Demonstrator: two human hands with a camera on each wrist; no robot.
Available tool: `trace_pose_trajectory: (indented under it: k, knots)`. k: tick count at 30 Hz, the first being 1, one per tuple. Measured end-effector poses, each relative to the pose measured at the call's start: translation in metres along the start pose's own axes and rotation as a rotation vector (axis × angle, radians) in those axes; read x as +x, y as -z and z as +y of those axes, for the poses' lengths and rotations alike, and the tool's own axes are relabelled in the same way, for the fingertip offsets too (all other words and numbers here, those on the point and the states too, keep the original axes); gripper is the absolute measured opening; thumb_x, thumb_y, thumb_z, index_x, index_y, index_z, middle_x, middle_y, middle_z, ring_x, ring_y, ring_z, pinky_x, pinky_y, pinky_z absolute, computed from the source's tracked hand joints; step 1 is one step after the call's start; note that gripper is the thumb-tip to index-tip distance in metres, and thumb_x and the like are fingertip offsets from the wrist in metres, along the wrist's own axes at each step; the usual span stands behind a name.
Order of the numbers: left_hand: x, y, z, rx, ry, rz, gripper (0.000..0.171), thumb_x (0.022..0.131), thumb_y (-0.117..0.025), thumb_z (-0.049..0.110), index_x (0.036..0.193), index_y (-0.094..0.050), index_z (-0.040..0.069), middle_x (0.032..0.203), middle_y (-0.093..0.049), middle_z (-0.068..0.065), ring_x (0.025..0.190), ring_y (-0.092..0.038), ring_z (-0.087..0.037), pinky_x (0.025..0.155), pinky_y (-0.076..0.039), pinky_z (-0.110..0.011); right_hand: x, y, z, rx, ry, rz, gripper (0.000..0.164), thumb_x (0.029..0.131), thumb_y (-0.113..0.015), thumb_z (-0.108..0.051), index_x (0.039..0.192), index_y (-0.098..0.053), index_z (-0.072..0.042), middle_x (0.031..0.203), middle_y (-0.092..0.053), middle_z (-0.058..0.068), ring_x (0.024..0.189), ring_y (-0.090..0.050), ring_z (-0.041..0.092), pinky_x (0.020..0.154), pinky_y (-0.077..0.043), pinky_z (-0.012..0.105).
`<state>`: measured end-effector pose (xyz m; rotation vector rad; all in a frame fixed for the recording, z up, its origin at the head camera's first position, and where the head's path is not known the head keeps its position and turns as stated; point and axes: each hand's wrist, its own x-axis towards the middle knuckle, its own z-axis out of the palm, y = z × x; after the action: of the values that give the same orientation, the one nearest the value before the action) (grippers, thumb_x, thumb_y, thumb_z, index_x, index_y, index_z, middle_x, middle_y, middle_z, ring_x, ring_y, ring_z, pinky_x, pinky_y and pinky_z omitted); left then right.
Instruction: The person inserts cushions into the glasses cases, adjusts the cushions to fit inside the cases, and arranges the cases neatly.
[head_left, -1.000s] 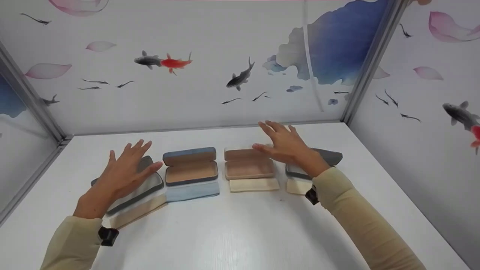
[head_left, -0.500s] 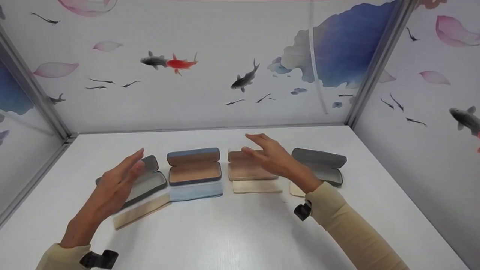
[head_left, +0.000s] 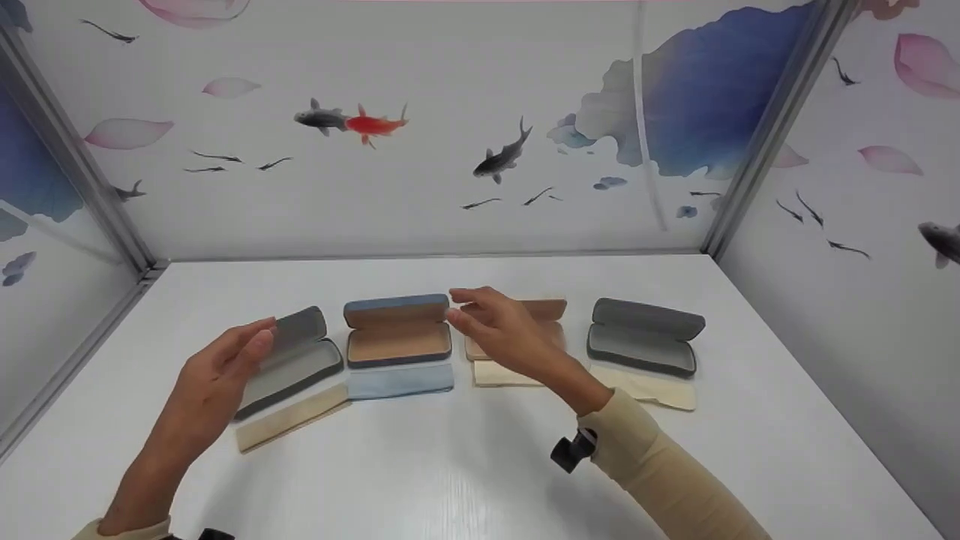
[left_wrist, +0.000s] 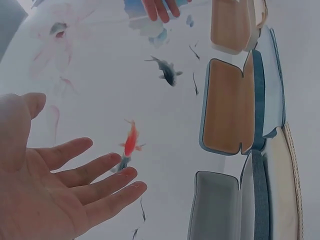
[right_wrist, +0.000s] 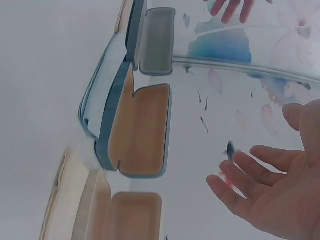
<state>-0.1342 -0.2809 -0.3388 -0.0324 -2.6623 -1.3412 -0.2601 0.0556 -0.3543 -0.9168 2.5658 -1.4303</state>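
Observation:
In the head view, several open glasses cases stand in a row. My left hand (head_left: 210,382) hovers over the left end of a grey glasses case (head_left: 289,371), fingers relaxed and holding nothing. Beside it is a blue glasses case (head_left: 397,345) with a tan lining. My right hand (head_left: 510,330), also holding nothing, hangs above a pinkish-beige glasses case (head_left: 553,311) and partly hides it; its fingertips come near the blue case's right edge. Farther right lies a second grey glasses case (head_left: 641,349). Both wrist views show loosely spread fingers with nothing in the palms.
Folded cloths lie before the cases: a beige cloth (head_left: 292,420), a light blue cloth (head_left: 401,381), a cream cloth (head_left: 504,373) and another cream cloth (head_left: 656,388). Printed white panels (head_left: 420,202) wall the white table (head_left: 465,480) at the back and sides.
My right hand has moved left and nearer me, uncovering the right grey case and its cloth. My left hand has drawn back and turned, fingers closer together. The cases stay put as the view shifts slightly.

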Motion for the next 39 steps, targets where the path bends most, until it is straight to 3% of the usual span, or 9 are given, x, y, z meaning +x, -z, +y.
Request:
trace_pose_trajectory:
  k: [3, 6, 9, 11, 17, 23, 28, 32, 39]
  knots:
    - [-0.002, 0.000, -0.002, 0.006, 0.045, 0.026, 0.056, 0.107, -0.039, 0.047, 0.151, -0.043, 0.012, 0.150, -0.050, -0.019, 0.130, -0.057, -0.037, 0.104, -0.051, -0.044, 0.003, -0.010, -0.002, 0.028, 0.006, 0.005, 0.050, 0.101, -0.059, -0.039, 0.143, -0.054, -0.012, 0.140, -0.059, 0.009, 0.126, -0.061, 0.026, 0.104, -0.051, 0.045]
    - [-0.002, -0.001, -0.006, -0.013, 0.087, 0.063, 0.056, 0.105, -0.045, 0.047, 0.148, -0.047, 0.011, 0.145, -0.055, -0.020, 0.116, -0.067, -0.014, 0.093, -0.056, -0.025, 0.006, -0.021, -0.004, 0.049, 0.001, 0.002, 0.050, 0.100, -0.061, -0.038, 0.141, -0.056, -0.010, 0.138, -0.062, 0.009, 0.126, -0.060, 0.027, 0.104, -0.051, 0.045]
    - [-0.003, -0.003, -0.012, -0.057, 0.119, 0.105, 0.055, 0.103, -0.051, 0.046, 0.144, -0.051, 0.008, 0.140, -0.059, -0.019, 0.101, -0.064, 0.009, 0.084, -0.054, -0.013, 0.009, -0.032, -0.005, 0.100, -0.025, -0.010, 0.048, 0.099, -0.062, -0.038, 0.139, -0.058, -0.011, 0.134, -0.064, 0.007, 0.123, -0.060, 0.025, 0.100, -0.054, 0.041]
    - [-0.003, -0.004, -0.017, -0.088, 0.138, 0.124, 0.056, 0.102, -0.053, 0.045, 0.142, -0.052, 0.006, 0.137, -0.062, -0.017, 0.096, -0.061, 0.016, 0.082, -0.055, -0.012, 0.012, -0.040, -0.005, 0.155, -0.049, -0.016, 0.046, 0.099, -0.063, -0.038, 0.137, -0.059, -0.012, 0.130, -0.066, 0.006, 0.119, -0.063, 0.022, 0.096, -0.057, 0.037]
    - [-0.004, -0.006, -0.031, -0.119, 0.259, 0.154, 0.060, 0.099, -0.058, 0.049, 0.139, -0.054, 0.006, 0.128, -0.068, -0.010, 0.088, -0.066, 0.011, 0.079, -0.058, -0.017, 0.021, -0.066, -0.004, 0.313, -0.138, -0.041, 0.042, 0.097, -0.066, -0.035, 0.133, -0.063, -0.012, 0.122, -0.069, 0.006, 0.111, -0.067, 0.020, 0.090, -0.060, 0.036]
    - [-0.006, -0.008, -0.047, -0.159, 0.379, 0.133, 0.065, 0.097, -0.061, 0.049, 0.140, -0.052, 0.000, 0.127, -0.070, -0.011, 0.085, -0.070, 0.005, 0.078, -0.061, -0.023, 0.030, -0.093, 0.000, 0.404, -0.231, -0.050, 0.036, 0.097, -0.067, -0.029, 0.127, -0.067, -0.009, 0.114, -0.070, 0.007, 0.104, -0.069, 0.021, 0.088, -0.060, 0.035]
    - [-0.009, -0.010, -0.064, -0.173, 0.425, 0.132, 0.067, 0.097, -0.061, 0.049, 0.139, -0.053, -0.003, 0.123, -0.072, -0.011, 0.086, -0.072, 0.000, 0.076, -0.061, -0.024, 0.034, -0.113, 0.002, 0.410, -0.271, -0.035, 0.033, 0.096, -0.069, -0.026, 0.123, -0.069, -0.008, 0.110, -0.072, 0.006, 0.093, -0.068, 0.014, 0.084, -0.061, 0.033]
    - [-0.009, -0.011, -0.080, -0.181, 0.504, 0.131, 0.065, 0.097, -0.062, 0.045, 0.137, -0.053, -0.005, 0.120, -0.073, -0.013, 0.085, -0.072, -0.004, 0.075, -0.061, -0.025, 0.038, -0.126, 0.003, 0.435, -0.291, -0.042, 0.035, 0.096, -0.069, -0.025, 0.124, -0.069, -0.005, 0.111, -0.072, 0.007, 0.091, -0.067, 0.013, 0.084, -0.061, 0.036]
    - [-0.008, -0.011, -0.101, -0.209, 0.626, 0.135, 0.062, 0.098, -0.063, 0.038, 0.138, -0.052, -0.008, 0.121, -0.071, -0.020, 0.081, -0.072, -0.007, 0.073, -0.062, -0.027, 0.043, -0.147, 0.004, 0.397, -0.286, -0.057, 0.027, 0.095, -0.070, -0.023, 0.115, -0.072, -0.006, 0.102, -0.071, 0.003, 0.085, -0.067, 0.014, 0.067, -0.060, 0.027]
